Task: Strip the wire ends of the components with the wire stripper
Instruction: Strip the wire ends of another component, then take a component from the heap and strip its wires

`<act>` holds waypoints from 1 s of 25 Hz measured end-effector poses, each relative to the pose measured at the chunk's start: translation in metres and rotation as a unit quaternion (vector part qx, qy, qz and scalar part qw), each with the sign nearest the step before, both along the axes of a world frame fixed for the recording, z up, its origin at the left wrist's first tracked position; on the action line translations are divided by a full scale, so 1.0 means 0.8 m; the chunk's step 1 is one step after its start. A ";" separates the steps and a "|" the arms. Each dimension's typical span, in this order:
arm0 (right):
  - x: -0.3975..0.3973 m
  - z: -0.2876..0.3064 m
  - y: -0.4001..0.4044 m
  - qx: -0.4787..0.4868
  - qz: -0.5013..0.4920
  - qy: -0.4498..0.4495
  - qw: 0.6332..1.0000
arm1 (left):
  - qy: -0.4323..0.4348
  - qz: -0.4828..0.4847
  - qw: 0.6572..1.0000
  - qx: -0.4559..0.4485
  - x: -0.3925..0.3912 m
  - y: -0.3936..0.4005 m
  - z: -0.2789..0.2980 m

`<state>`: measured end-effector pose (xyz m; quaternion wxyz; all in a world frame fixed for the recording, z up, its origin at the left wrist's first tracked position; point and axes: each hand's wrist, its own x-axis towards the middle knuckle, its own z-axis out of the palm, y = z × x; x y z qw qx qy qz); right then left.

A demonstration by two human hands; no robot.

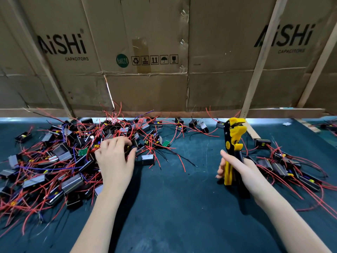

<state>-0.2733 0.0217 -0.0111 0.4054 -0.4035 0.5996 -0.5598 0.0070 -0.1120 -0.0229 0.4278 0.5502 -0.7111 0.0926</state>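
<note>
Gripping the yellow-and-black wire stripper [232, 148] by its handles, the right hand [242, 172] holds the tool upright above the desk [173, 207], jaws pointing up and away from the person, fingers curled round the handles with the thumb along the near side. The left hand [114, 157] reaches into the big pile of components [54, 161] on the left, its fingers bent down over one small black component [131, 149] at the pile's right edge, thumb and fingertips closed on it. That pile is a tangle of black boxy parts with red wires [160, 156], some purple and black leads, and a few small green circuit boards [166, 143]. A second, smaller heap of components [291, 170] lies to the right of the stripper, just beyond the right hand. The desk has a dark teal mat. Behind it stands a wall of flattened cardboard boxes [145, 88] printed "AiSHi CAPACITORS", braced by pale wooden battens [262, 57].
</note>
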 end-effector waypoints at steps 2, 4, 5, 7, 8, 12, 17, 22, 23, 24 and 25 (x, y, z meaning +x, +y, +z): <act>-0.001 0.000 0.000 0.001 0.006 0.007 1.000 | 0.006 -0.092 0.995 -0.034 -0.012 0.011 0.009; -0.001 0.000 0.001 0.004 0.015 0.022 1.000 | -0.059 -0.195 0.979 -0.022 -0.023 0.022 0.014; 0.000 0.000 0.001 0.005 0.018 0.026 0.999 | -0.109 -0.247 0.963 0.008 -0.027 0.026 0.013; -0.001 0.000 0.000 0.006 0.019 0.023 1.000 | -0.190 -0.317 0.924 0.098 -0.034 0.033 0.007; -0.001 0.001 0.000 0.007 0.018 0.017 1.000 | -0.200 -0.327 0.913 0.137 -0.038 0.035 0.003; -0.001 0.002 0.002 0.008 0.022 0.026 0.999 | -0.123 -0.315 0.932 0.134 -0.045 0.038 -0.003; 0.003 0.001 0.002 0.010 0.043 0.064 0.997 | -0.021 -0.378 0.905 0.193 -0.063 0.050 -0.002; -0.003 -0.011 0.003 0.018 -0.110 0.347 0.931 | 0.156 -0.347 0.884 0.271 -0.077 0.057 -0.004; -0.005 -0.012 0.005 0.030 -0.145 0.450 0.881 | 0.187 -0.352 0.871 0.287 -0.078 0.055 -0.005; -0.007 -0.012 0.006 0.049 -0.162 0.526 0.834 | 0.217 -0.359 0.856 0.301 -0.077 0.054 -0.004; -0.007 -0.013 0.006 0.070 -0.165 0.571 0.801 | 0.241 -0.362 0.844 0.314 -0.077 0.054 -0.004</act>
